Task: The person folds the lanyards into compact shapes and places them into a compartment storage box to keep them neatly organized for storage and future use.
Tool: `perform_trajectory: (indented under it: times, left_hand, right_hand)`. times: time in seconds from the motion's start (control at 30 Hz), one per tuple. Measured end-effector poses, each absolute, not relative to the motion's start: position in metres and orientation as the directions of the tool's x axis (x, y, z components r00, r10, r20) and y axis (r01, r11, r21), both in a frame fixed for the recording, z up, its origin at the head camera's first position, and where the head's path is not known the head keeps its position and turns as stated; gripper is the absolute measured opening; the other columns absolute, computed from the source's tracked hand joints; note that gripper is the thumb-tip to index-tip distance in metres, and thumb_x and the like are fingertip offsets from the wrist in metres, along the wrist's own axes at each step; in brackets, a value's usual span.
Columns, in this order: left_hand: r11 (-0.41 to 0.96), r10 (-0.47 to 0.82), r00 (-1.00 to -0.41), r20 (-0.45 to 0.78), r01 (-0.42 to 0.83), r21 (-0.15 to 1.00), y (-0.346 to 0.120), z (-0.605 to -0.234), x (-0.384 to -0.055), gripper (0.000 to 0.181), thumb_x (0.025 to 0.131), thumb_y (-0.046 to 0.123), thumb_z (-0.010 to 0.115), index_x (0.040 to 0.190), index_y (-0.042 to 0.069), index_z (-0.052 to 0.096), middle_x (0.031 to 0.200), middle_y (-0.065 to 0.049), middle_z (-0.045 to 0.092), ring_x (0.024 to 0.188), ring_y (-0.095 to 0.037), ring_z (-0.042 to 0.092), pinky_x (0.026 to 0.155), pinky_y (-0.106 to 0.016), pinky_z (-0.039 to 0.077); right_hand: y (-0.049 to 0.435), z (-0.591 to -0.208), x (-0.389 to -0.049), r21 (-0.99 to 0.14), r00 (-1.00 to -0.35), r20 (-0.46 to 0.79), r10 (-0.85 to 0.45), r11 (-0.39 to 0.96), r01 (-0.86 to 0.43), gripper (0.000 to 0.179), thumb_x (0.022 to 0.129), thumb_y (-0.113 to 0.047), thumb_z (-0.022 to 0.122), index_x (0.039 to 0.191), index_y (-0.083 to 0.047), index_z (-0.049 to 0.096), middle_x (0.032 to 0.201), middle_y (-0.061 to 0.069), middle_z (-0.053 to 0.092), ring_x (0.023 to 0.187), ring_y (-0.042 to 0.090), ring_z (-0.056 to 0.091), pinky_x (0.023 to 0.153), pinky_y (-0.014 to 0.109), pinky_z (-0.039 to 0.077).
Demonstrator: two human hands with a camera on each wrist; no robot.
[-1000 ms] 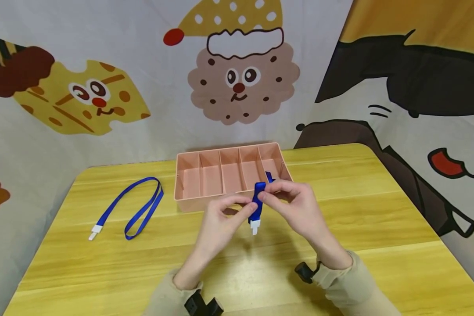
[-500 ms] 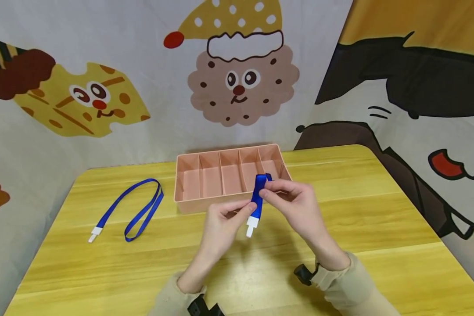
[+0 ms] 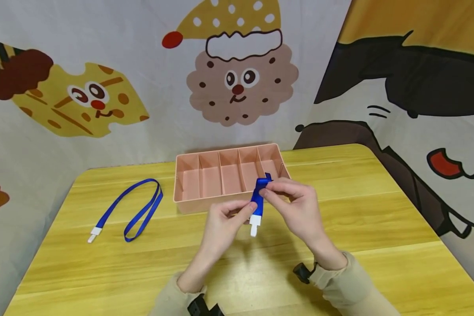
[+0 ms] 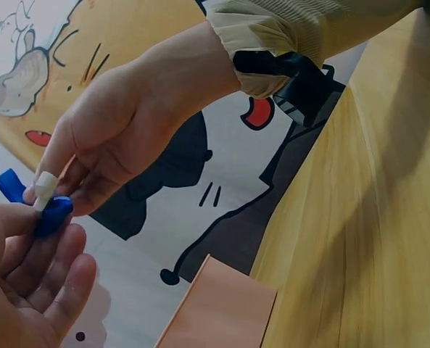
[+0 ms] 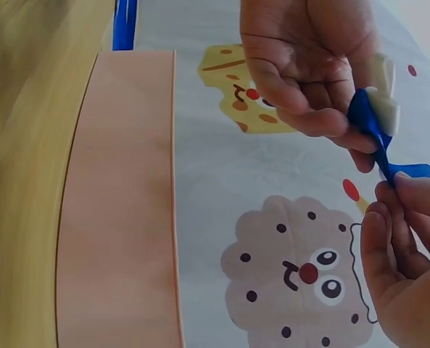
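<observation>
Both hands hold a folded blue lanyard [image 3: 258, 199] with a white plastic clip [image 3: 255, 220], raised above the table in front of the pink box. My left hand [image 3: 225, 224] pinches the strap between thumb and forefinger just above the clip. Higher up the strap, my right hand [image 3: 296, 210] pinches the folded band between thumb and fingertips. In the right wrist view the blue band [image 5: 381, 134] looks twisted between the two hands. A short loop of it sticks out beyond the right fingertips. A second blue lanyard [image 3: 132, 210] lies loosely looped on the table at the left.
A pink box [image 3: 195, 205] with several compartments stands at the back of the wooden table [image 3: 114, 276], close behind the hands. A printed cloth [image 3: 150, 109] hangs behind the table. Black wrist cameras [image 3: 302, 273] sit on both sleeves.
The folded upper end of the strap has shifted and bent toward the right hand. The clip swung left, then back slightly right. Both hands keep their pinch; the second lanyard has not moved.
</observation>
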State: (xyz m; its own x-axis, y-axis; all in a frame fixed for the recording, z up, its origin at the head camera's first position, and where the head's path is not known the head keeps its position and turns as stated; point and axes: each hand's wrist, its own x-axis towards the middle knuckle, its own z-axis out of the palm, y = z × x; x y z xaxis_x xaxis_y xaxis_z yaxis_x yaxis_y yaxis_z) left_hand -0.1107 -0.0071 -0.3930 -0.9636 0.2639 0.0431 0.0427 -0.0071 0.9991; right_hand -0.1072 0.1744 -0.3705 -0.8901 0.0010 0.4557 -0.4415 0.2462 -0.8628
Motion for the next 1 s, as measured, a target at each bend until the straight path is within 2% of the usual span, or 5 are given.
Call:
perform_trajectory:
  times: [0.33, 0.53, 0.77, 0.93, 1.0]
  left_hand:
    - [-0.016, 0.239, -0.970, 0.045, 0.042, 0.999, -0.0075, -0.3907, -0.1116, 0.020, 0.098, 0.008, 0.072, 0.109, -0.008, 0.078, 0.099, -0.029, 0.079, 0.074, 0.001, 0.071, 0.073, -0.023, 0.064]
    - [-0.044, 0.205, -0.978, 0.026, 0.017, 0.999, -0.0070, -0.3915, -0.1117, 0.020, 0.098, 0.007, 0.072, 0.108, -0.009, 0.078, 0.099, -0.029, 0.079, 0.073, -0.001, 0.071, 0.073, -0.025, 0.064]
    - [-0.069, 0.173, -0.985, 0.007, -0.005, 0.998, -0.0064, -0.3908, -0.1117, 0.020, 0.097, 0.005, 0.070, 0.108, -0.011, 0.077, 0.100, -0.029, 0.079, 0.072, -0.001, 0.071, 0.072, -0.022, 0.063]
    - [-0.106, 0.154, -0.988, -0.020, -0.037, 0.994, -0.0060, -0.3902, -0.1125, 0.019, 0.097, 0.000, 0.067, 0.108, -0.014, 0.075, 0.096, -0.030, 0.078, 0.069, -0.001, 0.069, 0.070, -0.019, 0.060]
    - [-0.119, 0.153, -0.988, -0.022, -0.041, 0.992, -0.0061, -0.3899, -0.1122, 0.020, 0.098, 0.001, 0.067, 0.108, -0.015, 0.075, 0.095, -0.028, 0.079, 0.070, -0.002, 0.069, 0.070, -0.019, 0.060]
  right_hand:
    - [0.1753, -0.3724, -0.1101, -0.918, -0.935, 0.356, -0.009, 0.183, -0.351, 0.007, 0.091, 0.007, 0.076, 0.095, 0.002, 0.078, 0.094, 0.003, 0.079, 0.085, 0.005, 0.072, 0.077, 0.020, 0.062]
    - [0.1721, -0.3769, -0.1120, -0.820, -0.831, 0.556, -0.037, 0.140, -0.555, 0.013, 0.086, 0.017, 0.074, 0.094, 0.009, 0.080, 0.095, -0.007, 0.079, 0.091, 0.002, 0.073, 0.082, 0.018, 0.063]
    - [0.1735, -0.3783, -0.1138, -0.670, -0.711, 0.698, -0.086, 0.271, -0.691, 0.023, 0.079, 0.024, 0.074, 0.093, 0.007, 0.081, 0.089, 0.019, 0.077, 0.089, 0.002, 0.070, 0.076, 0.014, 0.059]
    - [0.1747, -0.3778, -0.1154, -0.559, -0.623, 0.766, -0.156, 0.315, -0.767, 0.006, 0.092, 0.003, 0.076, 0.093, 0.003, 0.082, 0.088, 0.017, 0.077, 0.091, 0.012, 0.072, 0.084, 0.013, 0.057]
    - [0.1744, -0.3779, -0.1165, -0.509, -0.578, 0.797, -0.178, 0.319, -0.800, 0.015, 0.098, -0.010, 0.074, 0.092, 0.002, 0.082, 0.088, 0.016, 0.077, 0.090, 0.016, 0.072, 0.085, 0.013, 0.056]
